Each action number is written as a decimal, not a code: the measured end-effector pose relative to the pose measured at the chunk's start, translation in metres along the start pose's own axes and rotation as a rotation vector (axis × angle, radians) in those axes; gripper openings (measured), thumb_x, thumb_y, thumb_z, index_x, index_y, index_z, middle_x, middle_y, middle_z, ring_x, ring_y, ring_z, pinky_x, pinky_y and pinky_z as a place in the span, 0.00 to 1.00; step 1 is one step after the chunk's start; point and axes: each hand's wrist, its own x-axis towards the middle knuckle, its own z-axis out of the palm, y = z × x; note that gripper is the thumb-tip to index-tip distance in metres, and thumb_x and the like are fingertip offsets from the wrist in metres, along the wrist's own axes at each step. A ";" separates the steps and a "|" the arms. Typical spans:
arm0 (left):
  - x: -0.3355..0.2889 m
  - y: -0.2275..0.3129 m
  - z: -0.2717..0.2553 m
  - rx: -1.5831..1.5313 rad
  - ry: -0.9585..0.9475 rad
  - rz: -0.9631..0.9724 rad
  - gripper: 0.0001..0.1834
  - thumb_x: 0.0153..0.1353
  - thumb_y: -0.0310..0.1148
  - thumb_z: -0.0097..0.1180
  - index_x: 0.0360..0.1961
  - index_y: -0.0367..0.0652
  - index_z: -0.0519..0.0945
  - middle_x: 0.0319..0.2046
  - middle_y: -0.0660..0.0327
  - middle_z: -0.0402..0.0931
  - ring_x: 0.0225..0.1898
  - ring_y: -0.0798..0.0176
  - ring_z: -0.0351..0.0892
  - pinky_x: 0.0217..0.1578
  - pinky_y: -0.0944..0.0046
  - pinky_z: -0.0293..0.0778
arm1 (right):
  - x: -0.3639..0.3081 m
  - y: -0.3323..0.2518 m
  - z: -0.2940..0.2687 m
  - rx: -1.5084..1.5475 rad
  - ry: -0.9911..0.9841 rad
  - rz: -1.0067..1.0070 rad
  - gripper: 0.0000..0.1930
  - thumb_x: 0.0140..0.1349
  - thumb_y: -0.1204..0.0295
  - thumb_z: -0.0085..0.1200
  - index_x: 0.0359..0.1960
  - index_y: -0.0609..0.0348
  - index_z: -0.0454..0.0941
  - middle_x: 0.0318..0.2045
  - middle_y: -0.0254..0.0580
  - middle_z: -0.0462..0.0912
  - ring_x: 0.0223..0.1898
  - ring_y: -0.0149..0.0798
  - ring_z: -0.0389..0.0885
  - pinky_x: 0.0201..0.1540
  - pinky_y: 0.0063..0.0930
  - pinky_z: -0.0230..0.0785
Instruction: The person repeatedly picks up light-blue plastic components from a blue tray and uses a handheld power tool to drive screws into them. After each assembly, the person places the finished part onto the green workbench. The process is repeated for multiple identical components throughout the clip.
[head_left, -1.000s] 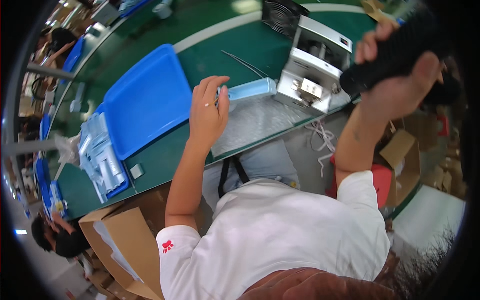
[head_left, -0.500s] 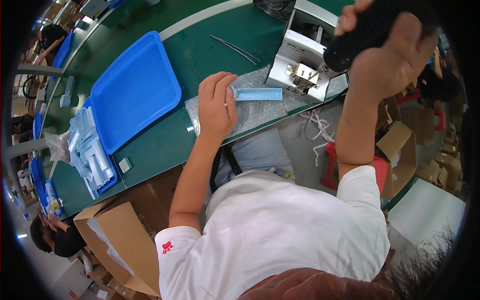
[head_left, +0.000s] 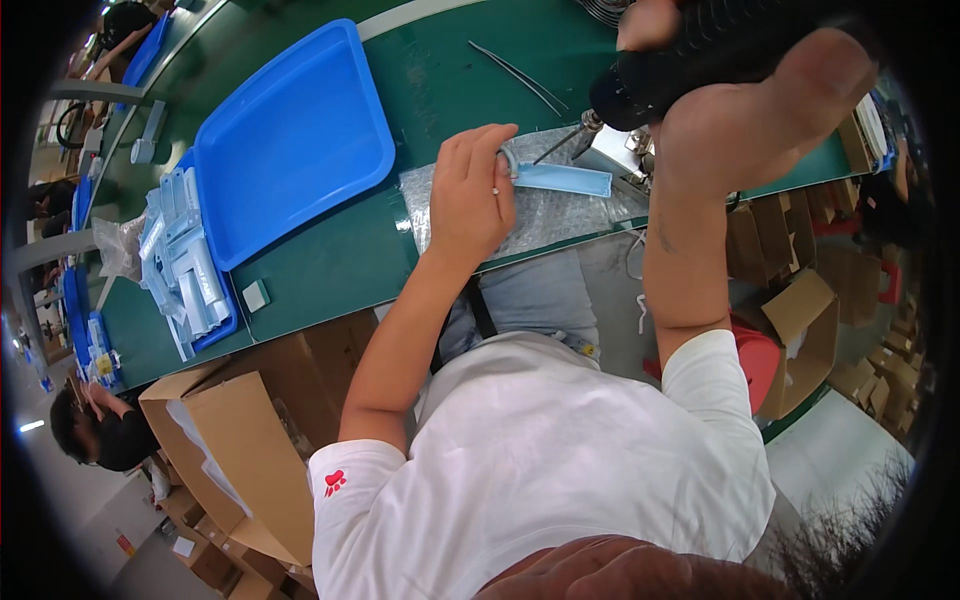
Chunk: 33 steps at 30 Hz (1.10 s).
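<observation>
My left hand [head_left: 470, 195] is closed round the rounded end of a long, light-blue plastic handle-shaped part [head_left: 565, 180]. That part lies over a sheet of clear bubble wrap [head_left: 525, 232] on the green bench. In my right hand [head_left: 735, 135] is a black electric screwdriver [head_left: 635, 90], gripped round its body. Its thin bit slants down to the left, the tip close to the rounded end beside my left fingers; whether it touches, I cannot tell. A silver screw feeder [head_left: 612, 158] is mostly hidden behind the screwdriver and my right hand.
Metal tweezers [head_left: 520, 75] lie beyond my left hand. To the left is a large blue tray [head_left: 295, 145], with several light-blue parts [head_left: 185, 265] piled beside it. A small pale block [head_left: 256, 296] sits near the bench edge. Cardboard boxes [head_left: 245, 450] stand below; other people work farther left.
The screwdriver in my right hand has moved left and down, from over the feeder to the blue part. My left hand still holds the part, which now tilts slightly.
</observation>
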 end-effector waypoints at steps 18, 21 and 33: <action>-0.032 0.006 0.000 -0.411 0.293 -0.423 0.18 0.79 0.30 0.28 0.55 0.33 0.72 0.49 0.52 0.76 0.51 0.63 0.74 0.58 0.63 0.69 | 0.037 0.012 -0.060 0.306 -0.491 0.031 0.41 0.60 0.32 0.42 0.49 0.64 0.72 0.41 0.47 0.74 0.32 0.40 0.74 0.34 0.36 0.68; -0.032 0.007 -0.002 -0.396 0.272 -0.404 0.18 0.79 0.30 0.28 0.55 0.33 0.72 0.49 0.52 0.77 0.50 0.63 0.74 0.57 0.63 0.69 | 0.034 0.020 -0.055 0.220 -0.447 -0.010 0.46 0.58 0.25 0.37 0.48 0.64 0.72 0.39 0.49 0.75 0.29 0.41 0.74 0.30 0.35 0.68; -0.035 0.000 0.002 -0.382 0.296 -0.372 0.18 0.79 0.29 0.28 0.54 0.33 0.73 0.50 0.52 0.77 0.52 0.62 0.74 0.58 0.62 0.68 | 0.023 0.035 -0.056 0.146 -0.345 -0.054 0.47 0.59 0.26 0.40 0.49 0.68 0.70 0.39 0.51 0.74 0.28 0.41 0.73 0.29 0.35 0.68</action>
